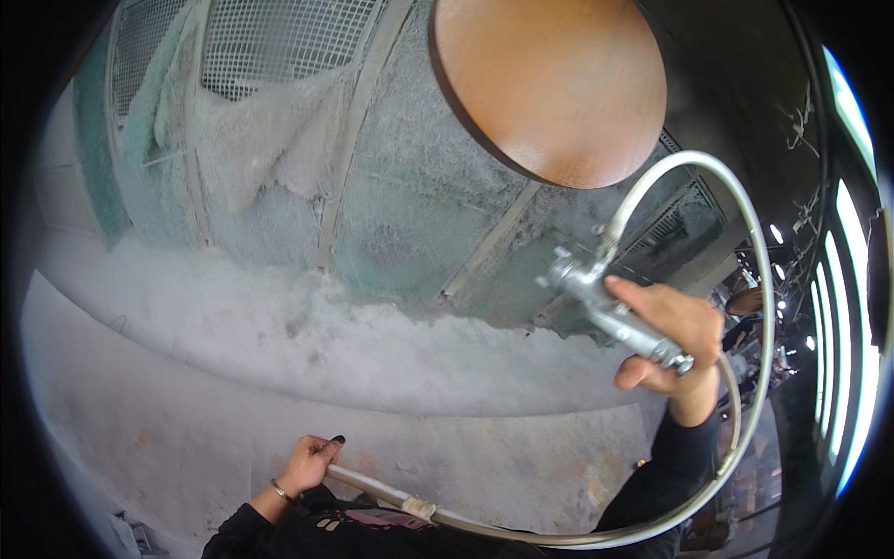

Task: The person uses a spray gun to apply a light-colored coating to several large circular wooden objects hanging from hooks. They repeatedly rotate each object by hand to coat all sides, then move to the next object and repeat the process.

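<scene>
In my right hand (675, 326) is a silver spray gun (615, 312), its nozzle end toward the upper left. A pale hose (765, 279) rises from the gun, loops round on the right and runs back along the lower edge. My left hand (307, 464) is closed round the hose near a taped patch (419, 508), low and left of centre. Above the gun is a round brown board (559, 84) with a smooth, glossy face; its top is cut off by the picture's edge. Whatever supports the board is hidden.
Behind stand dusty green filter panels (419, 205) with grid mesh (284, 42) at the top. White powder or mist (372, 359) lies along their foot, beyond a curved grey ledge (186, 410). At the right are bright strip lights (847, 242) and another person's hand (745, 300).
</scene>
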{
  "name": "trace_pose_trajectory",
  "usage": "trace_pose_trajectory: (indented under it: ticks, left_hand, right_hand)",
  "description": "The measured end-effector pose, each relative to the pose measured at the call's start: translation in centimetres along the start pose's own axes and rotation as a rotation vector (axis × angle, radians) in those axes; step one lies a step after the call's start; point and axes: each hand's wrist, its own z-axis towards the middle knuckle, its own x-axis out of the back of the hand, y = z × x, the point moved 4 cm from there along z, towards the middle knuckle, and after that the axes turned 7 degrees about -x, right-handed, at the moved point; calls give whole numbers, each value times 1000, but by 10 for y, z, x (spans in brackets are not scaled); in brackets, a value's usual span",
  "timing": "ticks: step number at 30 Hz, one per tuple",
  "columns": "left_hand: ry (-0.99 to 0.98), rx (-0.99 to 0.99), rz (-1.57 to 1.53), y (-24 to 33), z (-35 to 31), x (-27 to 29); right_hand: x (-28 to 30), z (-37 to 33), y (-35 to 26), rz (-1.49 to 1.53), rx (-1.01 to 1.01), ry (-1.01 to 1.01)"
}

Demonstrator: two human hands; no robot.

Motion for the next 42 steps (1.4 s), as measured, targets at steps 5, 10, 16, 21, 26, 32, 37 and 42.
trace_pose_trajectory:
  ticks: [5,10,16,21,26,32,37,42]
  left_hand:
    - [-117,-93,-71,-32,7,34]
    - [-312,-25,-147,-64,31,95]
    - [-569,-33,-312,-71,69,157]
    - [-614,-563,-186,-52,91,189]
    - [-812,-454,-240,-53,107,211]
    - [-767,-340,-283,-29,121,241]
    - [-565,48,-406,-40,138,242]
    - [-224,-177,-323,-33,154,206]
  right_hand:
    - [11,88,-73,-172,-151,-372]
    - [-27,205,-122,-247,-126,-387]
    - [-59,403,-153,-692,-354,-266]
    - [-101,488,-193,-976,-387,-54]
    - [-106,538,-201,-784,-955,-189]
    - [-66,584,-126,-689,-1011,51]
    - [39,568,-23,-745,-1059,228]
    - [123,479,57,-555,-1075,591]
